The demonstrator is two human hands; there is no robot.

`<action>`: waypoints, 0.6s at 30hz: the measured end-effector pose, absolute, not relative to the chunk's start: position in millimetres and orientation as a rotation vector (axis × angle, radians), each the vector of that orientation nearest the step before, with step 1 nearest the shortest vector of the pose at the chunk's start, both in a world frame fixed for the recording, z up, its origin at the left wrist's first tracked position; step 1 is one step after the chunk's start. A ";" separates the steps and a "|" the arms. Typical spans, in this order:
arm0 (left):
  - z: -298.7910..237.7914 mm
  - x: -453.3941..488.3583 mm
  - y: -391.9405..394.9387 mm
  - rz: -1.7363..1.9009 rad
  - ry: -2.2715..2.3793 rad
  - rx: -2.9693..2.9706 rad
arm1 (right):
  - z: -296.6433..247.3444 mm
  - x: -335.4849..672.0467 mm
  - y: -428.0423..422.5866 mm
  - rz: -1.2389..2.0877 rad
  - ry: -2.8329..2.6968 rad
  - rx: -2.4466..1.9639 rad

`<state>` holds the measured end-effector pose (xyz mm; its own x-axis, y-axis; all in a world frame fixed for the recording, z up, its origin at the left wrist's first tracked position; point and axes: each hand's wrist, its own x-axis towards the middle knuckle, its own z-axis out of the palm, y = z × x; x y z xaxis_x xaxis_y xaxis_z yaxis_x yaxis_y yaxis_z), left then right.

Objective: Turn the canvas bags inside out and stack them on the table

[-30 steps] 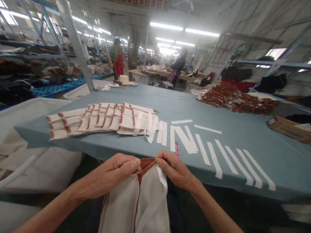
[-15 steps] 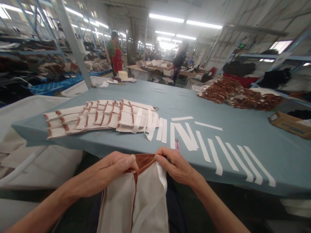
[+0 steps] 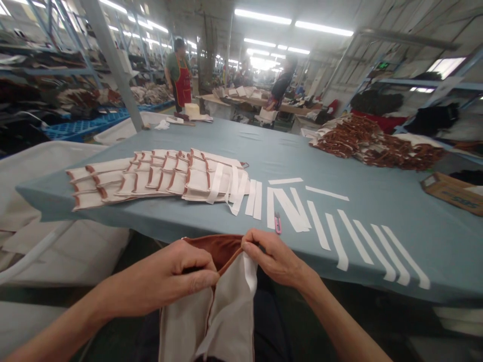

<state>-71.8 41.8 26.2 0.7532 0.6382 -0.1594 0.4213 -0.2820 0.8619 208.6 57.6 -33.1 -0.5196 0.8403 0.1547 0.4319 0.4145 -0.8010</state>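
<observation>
A cream cloth pouch (image 3: pixel 236 301) hangs before the near edge of the table (image 3: pixel 264 151), its mouth pulled open to show a brown lining (image 3: pixel 215 249). Its depth is hidden, and its lower end runs out of view. A white strip (image 3: pixel 249 276) hangs down its right side.

At the left, a large white tub (image 3: pixel 41 156) has pale flat pieces (image 3: pixel 28 244) low inside; the frame cuts it off. Farther left, a blue crate (image 3: pixel 77 129) stands below heaped cloth, too blurred to sort. On the table's right side, a cardboard box (image 3: pixel 449 195) holds something dark and a pale scrap, its far end cut off.

The left hand (image 3: pixel 188 274) reaches in from the near left, back upward, thumb lying along the front edge by the seam. Thumb and forefinger seem to pinch that edge; the other fingertips are hidden. The right hand (image 3: pixel 273 254) comes from the near right, wrist bent inward, thumb and forefinger pinching the pouch's top right corner, the remaining fingers curled.

Beyond them, cream pieces (image 3: pixel 158 173) overlap on the left, with white strips (image 3: pixel 319 226) and pink snips (image 3: pixel 278 223) nearer the right hand.
</observation>
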 end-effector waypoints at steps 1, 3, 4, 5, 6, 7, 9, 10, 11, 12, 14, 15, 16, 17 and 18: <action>25.8 -71.1 39.1 0.285 0.828 2.001 | -33.2 207.5 58.1 0.966 -2.132 -1.074; 22.0 -70.8 33.8 0.378 0.892 2.198 | -32.7 205.5 58.6 0.952 -2.147 -1.071; 19.1 -71.2 31.3 0.448 0.924 2.300 | -31.8 204.5 58.6 0.943 -2.154 -1.070; 16.3 -71.8 29.1 0.519 0.943 2.390 | -30.2 203.5 58.4 0.933 -2.160 -1.070; 13.9 -72.4 26.9 0.585 0.942 2.464 | -27.8 202.3 58.1 0.923 -2.165 -1.070; 12.3 -73.1 24.8 0.641 0.926 2.519 | -24.5 200.8 57.6 0.909 -2.171 -1.064; 12.4 -74.2 20.9 0.706 0.874 2.585 | -15.2 196.0 55.7 0.854 -2.200 -1.016; 13.7 -74.5 19.2 0.734 0.848 2.603 | -9.6 192.3 54.1 0.815 -2.222 -0.968; 15.5 -74.8 17.9 0.757 0.828 2.616 | -3.7 187.7 52.0 0.772 -2.247 -0.901; 17.4 -75.0 17.0 0.783 0.820 2.626 | 2.3 182.3 49.5 0.727 -2.277 -0.824; 20.2 -76.0 16.3 0.835 0.835 2.651 | 13.0 170.0 44.0 0.637 -2.337 -0.680; 20.8 -76.8 16.2 0.864 0.852 2.670 | 17.3 163.8 41.5 0.596 -2.370 -0.635; 20.8 -77.8 15.9 0.880 0.873 2.687 | 20.5 158.1 39.4 0.564 -2.395 -0.612; 20.3 -78.9 15.3 0.896 0.890 2.694 | 22.7 153.2 38.1 0.552 -2.411 -0.611; 19.7 -80.2 14.3 0.890 0.931 2.678 | 24.0 149.0 37.5 0.579 -2.415 -0.625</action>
<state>-80.2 14.3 19.7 0.6270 0.6116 0.4826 0.5102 -0.7905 0.3389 149.0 37.5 24.0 -0.7268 0.5467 0.4158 0.2986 0.7967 -0.5255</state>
